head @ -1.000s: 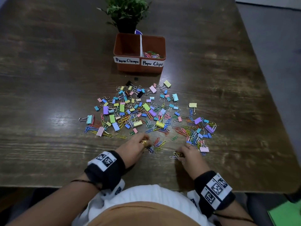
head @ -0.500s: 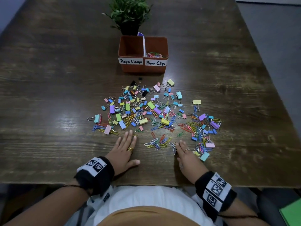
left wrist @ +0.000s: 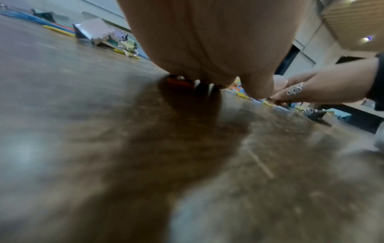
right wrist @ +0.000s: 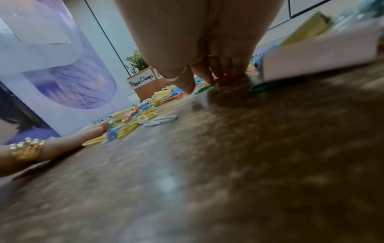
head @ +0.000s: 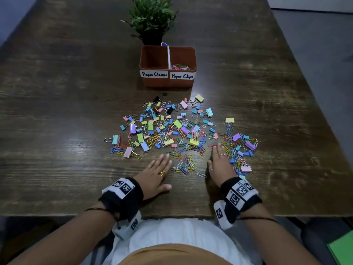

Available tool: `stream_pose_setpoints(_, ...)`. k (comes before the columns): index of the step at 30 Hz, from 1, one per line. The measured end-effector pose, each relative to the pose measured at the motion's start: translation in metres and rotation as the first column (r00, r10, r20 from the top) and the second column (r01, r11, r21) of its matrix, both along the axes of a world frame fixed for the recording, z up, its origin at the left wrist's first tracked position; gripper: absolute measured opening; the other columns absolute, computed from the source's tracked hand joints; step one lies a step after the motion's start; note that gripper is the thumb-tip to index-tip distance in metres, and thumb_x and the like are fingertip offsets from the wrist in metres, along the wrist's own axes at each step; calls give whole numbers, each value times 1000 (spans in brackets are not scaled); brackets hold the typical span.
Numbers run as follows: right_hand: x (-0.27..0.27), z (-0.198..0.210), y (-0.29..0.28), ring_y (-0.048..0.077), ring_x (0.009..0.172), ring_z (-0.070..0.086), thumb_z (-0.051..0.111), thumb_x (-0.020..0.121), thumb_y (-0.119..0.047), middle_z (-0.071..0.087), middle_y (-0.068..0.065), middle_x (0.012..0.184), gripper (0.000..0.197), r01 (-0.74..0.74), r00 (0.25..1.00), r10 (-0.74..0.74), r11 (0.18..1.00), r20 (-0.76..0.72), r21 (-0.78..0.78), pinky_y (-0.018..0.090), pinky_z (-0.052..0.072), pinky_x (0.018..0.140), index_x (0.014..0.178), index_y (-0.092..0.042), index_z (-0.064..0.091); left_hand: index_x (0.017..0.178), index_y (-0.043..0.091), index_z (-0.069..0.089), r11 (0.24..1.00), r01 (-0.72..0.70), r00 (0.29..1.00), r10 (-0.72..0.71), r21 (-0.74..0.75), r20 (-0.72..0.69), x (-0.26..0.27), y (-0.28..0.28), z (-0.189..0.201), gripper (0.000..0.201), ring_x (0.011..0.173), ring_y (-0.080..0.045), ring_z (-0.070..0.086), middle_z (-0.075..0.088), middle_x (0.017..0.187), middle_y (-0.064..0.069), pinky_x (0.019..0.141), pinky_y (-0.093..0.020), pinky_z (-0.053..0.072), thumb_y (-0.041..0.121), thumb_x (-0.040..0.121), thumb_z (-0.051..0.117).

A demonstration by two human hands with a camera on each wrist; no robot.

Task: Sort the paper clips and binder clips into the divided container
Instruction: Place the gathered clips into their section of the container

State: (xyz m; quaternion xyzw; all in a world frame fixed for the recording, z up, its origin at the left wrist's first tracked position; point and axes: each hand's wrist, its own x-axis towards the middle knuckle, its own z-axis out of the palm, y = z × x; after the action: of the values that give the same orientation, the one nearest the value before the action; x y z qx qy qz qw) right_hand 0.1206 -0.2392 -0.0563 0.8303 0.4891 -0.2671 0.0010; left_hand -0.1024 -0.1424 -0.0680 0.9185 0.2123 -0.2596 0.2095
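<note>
Plainly, both the left hand and right hand lie flat and released, flanking a small heap of thin coloured wire paper clips. They look light, springy and probably slippery; rake them together between the palms, then pinch a bunch.

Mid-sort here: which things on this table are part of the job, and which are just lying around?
Part of the job:
- paper clips
- binder clips
- divided container, paper clips already in its right half
- left hand and right hand, both flat on the table, holding nothing

Just lying about:
- potted plant
- green sheet, off the table
</note>
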Motion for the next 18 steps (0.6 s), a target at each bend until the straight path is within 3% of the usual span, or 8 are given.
stream_pose_setpoints(2,-6,0,3,20,145,0,34,99,-13,-1,6,157,57,-72,995,75,996,-59,49,26,0,112,148,-10,5,135,13,-27,1000,23,1000,-23,3,2,6,1,0,92,132,-24,-33,-32,147,-10,108,-33,-17,71,64,-16)
stream_pose_setpoints(4,-15,1,1,18,143,14,39,96,-7,9,0,156,56,-105,985,121,986,-127,129,27,12,114,147,-14,19,140,13,-21,1000,13,1000,-13,9,20,17,1,3,92,131,-23,-34,-34,145,-8,109,-34,-16,69,67,-12)
stream_pose_setpoints(6,-17,1,-1,18,138,26,42,94,-5,22,-1,153,51,-64,989,90,977,-120,203,29,24,113,143,-15,32,147,15,-7,998,-31,997,28,49,73,29,3,8,82,136,-23,-29,-31,147,-6,115,-38,-10,64,81,1)
stream_pose_setpoints(8,-16,2,-2,20,134,31,46,94,-11,31,0,147,45,13,996,8,970,-88,241,32,28,111,138,-16,39,149,18,11,990,-109,979,92,88,180,37,4,14,72,144,-22,-6,-9,156,-4,119,-39,5,58,91,28)
stream_pose_setpoints(11,-15,2,0,21,129,33,58,87,-36,37,1,140,56,56,998,-51,977,-32,206,35,31,108,137,-17,40,145,20,28,979,-185,954,158,87,255,52,2,16,81,136,-19,22,22,150,0,115,-37,23,62,80,52)
stream_pose_setpoints(14,-20,2,4,17,124,35,65,79,-46,41,-1,131,66,24,996,-8,982,-87,187,31,33,104,134,-19,42,143,24,31,973,-211,955,185,94,231,66,0,14,84,130,-20,27,29,142,-1,110,-38,31,58,73,64)
stream_pose_setpoints(18,-27,-1,2,15,118,36,72,72,-45,42,-3,124,68,-52,994,71,977,-82,207,27,33,101,130,-20,46,139,22,39,966,-247,952,228,73,204,76,2,12,69,126,-22,27,31,137,-4,106,-36,36,41,79,66)
